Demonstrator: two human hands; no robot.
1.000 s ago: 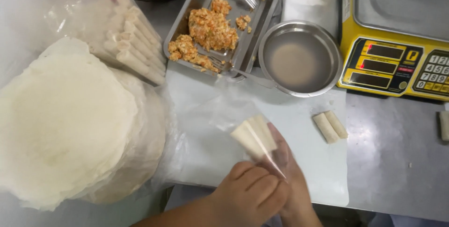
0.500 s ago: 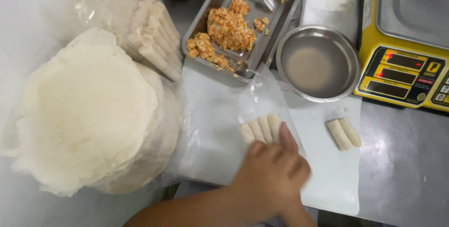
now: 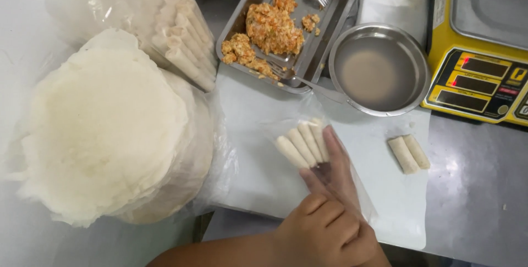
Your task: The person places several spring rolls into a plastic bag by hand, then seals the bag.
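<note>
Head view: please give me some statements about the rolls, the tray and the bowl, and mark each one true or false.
1. Two rolls lie side by side on the white cutting board, right of the hands. True.
2. The metal tray is empty. False: it holds orange filling and forks.
3. The rolls in the clear bag lie by the fingertips of the right hand. True.
4. The round metal bowl holds rolls. False: it holds only cloudy liquid.
5. The stack of round wrappers lies left of the board. True.
</note>
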